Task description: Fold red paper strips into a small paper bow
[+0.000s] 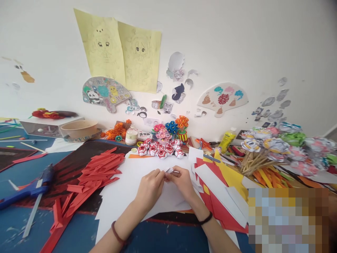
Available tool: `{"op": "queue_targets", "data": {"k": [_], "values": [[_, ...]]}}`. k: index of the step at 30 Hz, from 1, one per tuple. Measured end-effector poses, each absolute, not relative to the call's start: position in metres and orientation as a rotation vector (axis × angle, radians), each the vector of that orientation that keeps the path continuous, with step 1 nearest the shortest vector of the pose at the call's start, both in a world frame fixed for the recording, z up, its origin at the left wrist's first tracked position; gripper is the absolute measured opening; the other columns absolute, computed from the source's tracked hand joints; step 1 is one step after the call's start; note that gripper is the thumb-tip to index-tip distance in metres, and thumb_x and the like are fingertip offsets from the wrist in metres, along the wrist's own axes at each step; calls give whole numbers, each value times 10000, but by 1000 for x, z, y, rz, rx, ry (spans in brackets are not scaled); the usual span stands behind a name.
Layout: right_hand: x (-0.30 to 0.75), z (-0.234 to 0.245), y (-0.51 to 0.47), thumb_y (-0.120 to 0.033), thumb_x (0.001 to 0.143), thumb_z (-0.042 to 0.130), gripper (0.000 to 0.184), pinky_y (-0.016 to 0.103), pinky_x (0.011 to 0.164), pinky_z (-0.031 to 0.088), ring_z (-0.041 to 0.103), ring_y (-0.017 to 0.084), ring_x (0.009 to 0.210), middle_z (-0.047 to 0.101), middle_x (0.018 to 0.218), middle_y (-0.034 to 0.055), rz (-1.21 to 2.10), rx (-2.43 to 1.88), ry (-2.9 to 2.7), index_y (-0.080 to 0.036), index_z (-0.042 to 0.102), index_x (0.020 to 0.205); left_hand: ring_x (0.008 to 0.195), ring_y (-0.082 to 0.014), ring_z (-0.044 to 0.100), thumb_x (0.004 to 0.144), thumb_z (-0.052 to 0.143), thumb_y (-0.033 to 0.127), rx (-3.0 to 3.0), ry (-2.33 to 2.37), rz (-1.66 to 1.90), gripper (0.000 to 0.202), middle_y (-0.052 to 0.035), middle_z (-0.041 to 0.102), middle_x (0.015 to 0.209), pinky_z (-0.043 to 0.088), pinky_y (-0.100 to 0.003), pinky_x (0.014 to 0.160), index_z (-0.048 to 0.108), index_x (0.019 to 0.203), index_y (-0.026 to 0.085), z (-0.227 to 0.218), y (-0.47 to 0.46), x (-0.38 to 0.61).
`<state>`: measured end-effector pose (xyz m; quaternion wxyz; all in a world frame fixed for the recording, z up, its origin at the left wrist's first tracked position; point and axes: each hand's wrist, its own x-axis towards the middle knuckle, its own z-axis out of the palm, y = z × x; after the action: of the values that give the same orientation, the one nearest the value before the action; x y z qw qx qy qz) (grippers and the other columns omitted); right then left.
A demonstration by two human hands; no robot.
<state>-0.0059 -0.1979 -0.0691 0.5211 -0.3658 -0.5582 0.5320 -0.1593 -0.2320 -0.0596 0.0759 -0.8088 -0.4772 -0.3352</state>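
My left hand [150, 188] and my right hand [182, 181] meet over the white paper sheets [123, 189] in the middle of the table. Between their fingertips is a small folded piece of white paper [170, 170], pinched from both sides. Fingers cover most of it, so its full shape is hidden. Just beyond my hands sit several red-and-white paper flowers [162, 151]. Red folded paper strips [97, 168] lie in a pile to the left of my left hand. To the right of my right hand are red sheets [210, 196] with white strips [221, 193] on top.
A blue glue gun [37, 188] with a glue stick lies at the left. A bowl [79, 129], a glue jar [131, 136] and a yellow bottle [228, 140] stand along the wall. Stemmed paper flowers [279, 144] are heaped at the right, near a blurred-out patch.
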Motion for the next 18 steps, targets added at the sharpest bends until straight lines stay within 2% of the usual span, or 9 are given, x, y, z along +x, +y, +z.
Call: {"op": "queue_targets", "data": {"k": [7,10,13,15,18], "values": [[-8,-63,-201,-454,682,758,330,299,575,538,666,194,573,673,590,31,1238,-909,-1303,-154,621,675,673,-144,521,930,361,154,-2556,-1464,-1116,252,-32,549,746,418,-257,621,597,844,175,-53,-236,-159],[-5,-61,-201,-430,734,722,297,279,594,523,647,171,590,669,600,26,1199,-902,-1275,-146,647,690,812,-175,551,912,393,154,-2599,-1416,-1225,266,-72,585,905,454,-290,709,611,1061,188,-48,-237,-158],[-2,-61,-199,-396,761,707,260,269,630,515,632,154,631,672,672,31,1203,-870,-1203,-136,685,757,961,-224,551,872,470,170,-2588,-1402,-1225,409,-94,579,1102,464,-355,805,528,1270,248,-46,-236,-158],[-2,-62,-198,-384,755,715,250,267,647,513,622,146,643,666,701,28,1223,-854,-1141,-137,698,792,944,-220,573,860,488,171,-2627,-1447,-1178,500,-79,591,1111,478,-357,805,456,1346,286,-47,-235,-157],[-2,-62,-197,-391,729,736,259,262,640,505,609,143,636,647,675,20,1254,-862,-1084,-138,702,770,822,-178,608,878,442,143,-2728,-1528,-1132,561,-47,626,1009,501,-299,733,365,1407,312,-51,-233,-157]]}}
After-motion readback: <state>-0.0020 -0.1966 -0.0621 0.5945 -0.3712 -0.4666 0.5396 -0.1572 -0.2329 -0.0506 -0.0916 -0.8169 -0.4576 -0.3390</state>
